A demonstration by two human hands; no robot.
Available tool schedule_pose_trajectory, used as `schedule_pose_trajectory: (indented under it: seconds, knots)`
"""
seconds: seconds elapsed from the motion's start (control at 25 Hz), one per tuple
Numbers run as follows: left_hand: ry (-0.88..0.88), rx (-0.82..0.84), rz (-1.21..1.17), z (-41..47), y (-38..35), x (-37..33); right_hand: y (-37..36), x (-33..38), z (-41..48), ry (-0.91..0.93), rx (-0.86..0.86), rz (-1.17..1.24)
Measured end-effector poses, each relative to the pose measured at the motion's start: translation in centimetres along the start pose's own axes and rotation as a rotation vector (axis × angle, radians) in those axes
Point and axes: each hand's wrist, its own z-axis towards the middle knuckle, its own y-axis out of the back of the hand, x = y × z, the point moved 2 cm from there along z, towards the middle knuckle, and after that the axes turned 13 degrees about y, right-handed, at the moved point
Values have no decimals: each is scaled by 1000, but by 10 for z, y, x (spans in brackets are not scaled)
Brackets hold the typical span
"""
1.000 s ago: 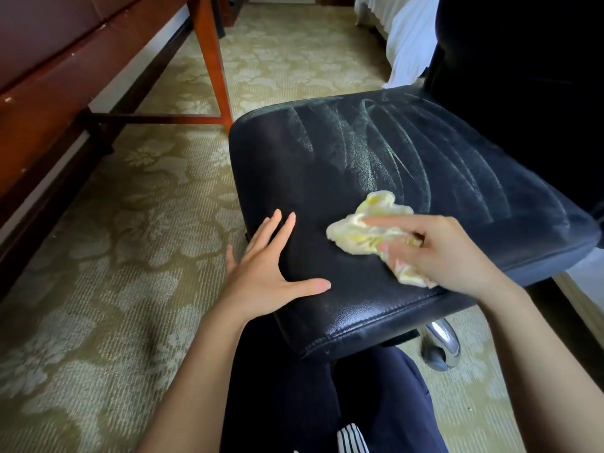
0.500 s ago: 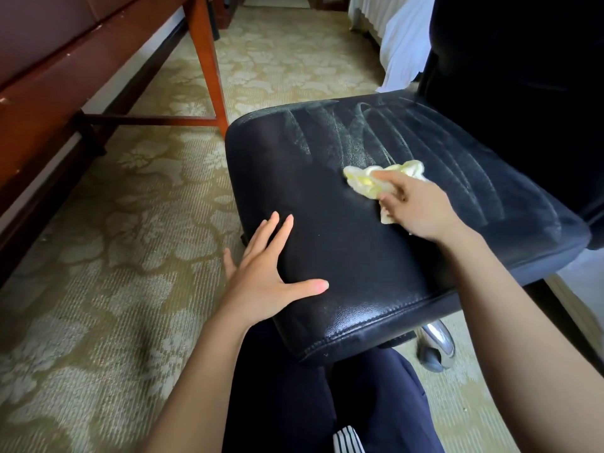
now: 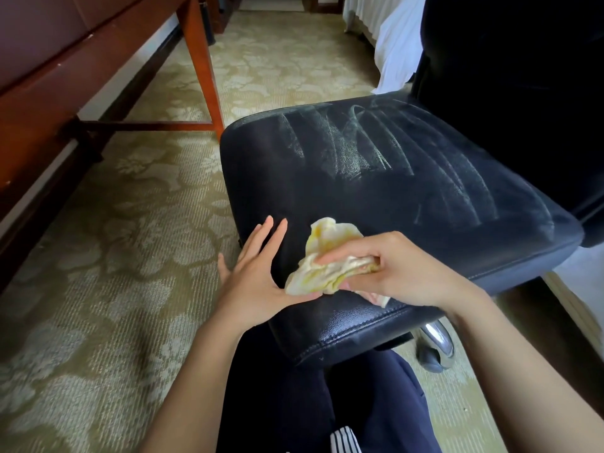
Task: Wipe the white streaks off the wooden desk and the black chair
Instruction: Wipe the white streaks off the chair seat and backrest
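Back toward the person comes the cloth (image 3: 327, 256): half a second ago it was out in the middle of the seat (image 3: 327, 197), and now it is bunched just above the front edge.

White streaks (image 3: 353, 145) cover the far half of the black chair (image 3: 523, 76)'s seat. They run lengthwise, front to back, fanning out from the backrest side, and a second band slants down toward the right edge. The near strip of the seat, where the hands are, looks dark and clean. So the work lies straight ahead of the hands and away from the body, with the streaks' long axis roughly in line with a push-and-pull stroke.

The right hand (image 3: 402, 273) grips the yellow-white cloth, fingers and thumb curled round it. It is the nearer hand to the streaks and already carries the tool. The left hand (image 3: 258, 273) lies flat on the front left corner of the seat, fingers straight, its thumb tucked under the cloth's hanging edge; it seems to steady the chair. The hands are close together, nearly touching through the cloth.

Off to the left stands the wooden desk (image 3: 49, 76), well apart from both hands, over patterned carpet (image 3: 114, 223). Whether it carries streaks cannot be told from here.
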Motion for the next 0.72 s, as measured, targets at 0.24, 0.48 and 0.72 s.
schedule_pose_trajectory:
  seconds: [0.24,0.48,0.72]
  knots:
    - [24,-3,7,0,3,0,28,-29,-20,-158,-393,-126]
    - [28,-2,-9,0,3,-2,67,-69,-54,-565,-704,-448]
    - [49,-2,60,2,10,-9,43,-49,-39,-543,-543,-571]
